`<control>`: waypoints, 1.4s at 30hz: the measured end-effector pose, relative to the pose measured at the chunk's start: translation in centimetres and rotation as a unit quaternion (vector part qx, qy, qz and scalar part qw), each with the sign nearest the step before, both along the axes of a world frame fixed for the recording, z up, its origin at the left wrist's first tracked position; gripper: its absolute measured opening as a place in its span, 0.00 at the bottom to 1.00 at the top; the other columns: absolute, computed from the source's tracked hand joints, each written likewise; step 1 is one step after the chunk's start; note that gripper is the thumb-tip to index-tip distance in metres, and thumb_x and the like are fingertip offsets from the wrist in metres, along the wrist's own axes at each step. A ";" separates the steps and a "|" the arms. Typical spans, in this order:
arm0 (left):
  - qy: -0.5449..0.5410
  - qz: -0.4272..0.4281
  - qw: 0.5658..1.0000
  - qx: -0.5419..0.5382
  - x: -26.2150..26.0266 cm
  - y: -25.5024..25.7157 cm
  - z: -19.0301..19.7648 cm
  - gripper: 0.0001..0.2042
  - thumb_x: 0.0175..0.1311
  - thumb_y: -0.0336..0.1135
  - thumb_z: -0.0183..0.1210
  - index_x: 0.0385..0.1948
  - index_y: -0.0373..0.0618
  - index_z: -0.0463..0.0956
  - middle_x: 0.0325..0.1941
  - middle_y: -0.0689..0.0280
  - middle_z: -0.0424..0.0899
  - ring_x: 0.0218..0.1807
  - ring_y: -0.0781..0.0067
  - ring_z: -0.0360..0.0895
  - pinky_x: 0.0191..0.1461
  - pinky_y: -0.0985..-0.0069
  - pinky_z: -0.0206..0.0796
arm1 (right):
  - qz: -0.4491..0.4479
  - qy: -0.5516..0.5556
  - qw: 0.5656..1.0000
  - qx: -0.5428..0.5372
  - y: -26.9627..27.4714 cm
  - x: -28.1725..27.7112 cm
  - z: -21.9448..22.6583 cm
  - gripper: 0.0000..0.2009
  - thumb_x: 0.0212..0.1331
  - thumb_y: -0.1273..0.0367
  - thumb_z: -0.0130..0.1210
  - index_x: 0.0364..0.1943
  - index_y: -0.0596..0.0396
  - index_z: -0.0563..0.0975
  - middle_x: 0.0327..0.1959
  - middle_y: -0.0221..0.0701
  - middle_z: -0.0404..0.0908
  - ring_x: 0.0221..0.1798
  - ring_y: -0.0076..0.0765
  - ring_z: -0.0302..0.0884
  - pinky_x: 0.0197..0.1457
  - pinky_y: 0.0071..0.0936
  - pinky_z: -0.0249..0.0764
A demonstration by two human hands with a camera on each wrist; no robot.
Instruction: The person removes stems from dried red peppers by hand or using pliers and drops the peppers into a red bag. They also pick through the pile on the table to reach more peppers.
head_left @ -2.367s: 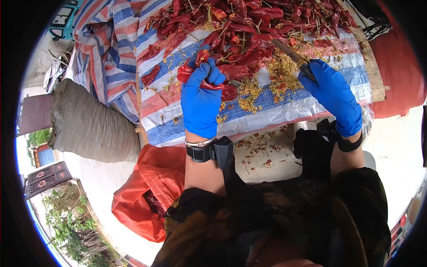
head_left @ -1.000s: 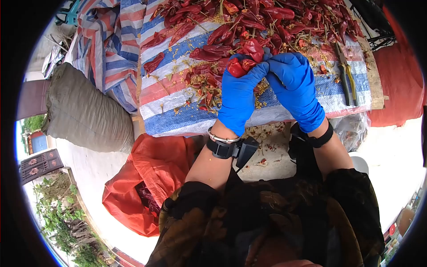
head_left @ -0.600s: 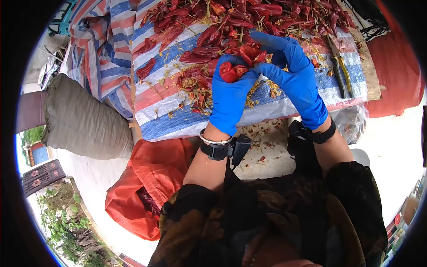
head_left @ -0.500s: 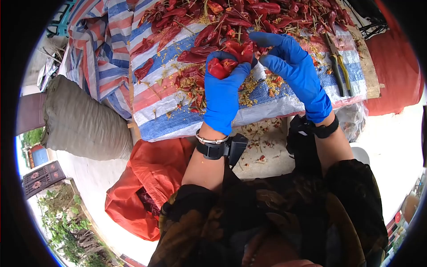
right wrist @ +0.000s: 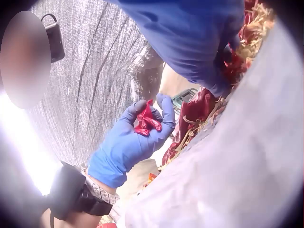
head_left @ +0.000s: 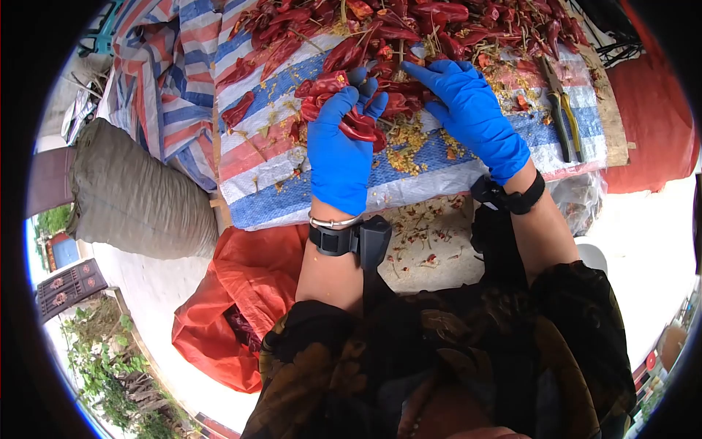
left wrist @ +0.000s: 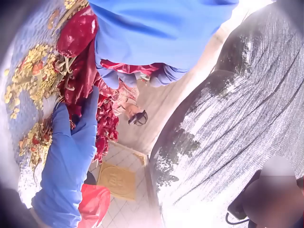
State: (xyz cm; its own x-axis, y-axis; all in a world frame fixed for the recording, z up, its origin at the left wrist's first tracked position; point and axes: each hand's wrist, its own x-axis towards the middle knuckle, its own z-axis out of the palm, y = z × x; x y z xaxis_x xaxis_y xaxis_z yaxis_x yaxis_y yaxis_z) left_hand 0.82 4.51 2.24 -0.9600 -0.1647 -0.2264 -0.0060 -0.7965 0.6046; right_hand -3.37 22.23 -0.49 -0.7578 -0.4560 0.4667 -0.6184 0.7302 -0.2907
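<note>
In the head view my left hand (head_left: 340, 157), in a blue glove, grips several dried red chili peppers (head_left: 358, 126) with its fingers curled round them. The right wrist view shows that hand from the side, red pepper pieces (right wrist: 148, 121) between thumb and fingers. To its right, my gloved right hand (head_left: 475, 113) reaches to the near edge of the chili pile (head_left: 439, 33), index finger stretched out and thumb apart. From the left wrist, the right hand's fingers (left wrist: 88, 114) lie among the peppers. Pliers (head_left: 555, 91) with yellow and black handles lie right of it.
A striped woven sheet (head_left: 292, 194) covers the table, with yellow seeds (head_left: 409, 143) scattered over it. A full grey sack (head_left: 146, 194) stands at the left, and an open red bag (head_left: 241, 293) is below the table's front edge. A person (left wrist: 135, 114) shows beyond the pile.
The right hand laid the pliers on the sheet, worked at the peppers in the left hand, then moved away to the pile. The left hand came right, then drew back left with its peppers.
</note>
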 end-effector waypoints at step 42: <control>0.027 -0.036 0.997 0.057 0.7 0.5 -1.4 0.19 0.55 0.27 0.55 0.50 0.39 0.67 0.46 0.63 0.75 0.47 0.71 0.72 0.54 0.70 0.64 | 0.047 -0.327 0.829 -0.452 0.5 2.8 4.0 0.20 0.65 0.54 0.36 0.44 0.51 0.76 0.39 0.25 0.78 0.30 0.14 0.65 0.36 0.14 0.63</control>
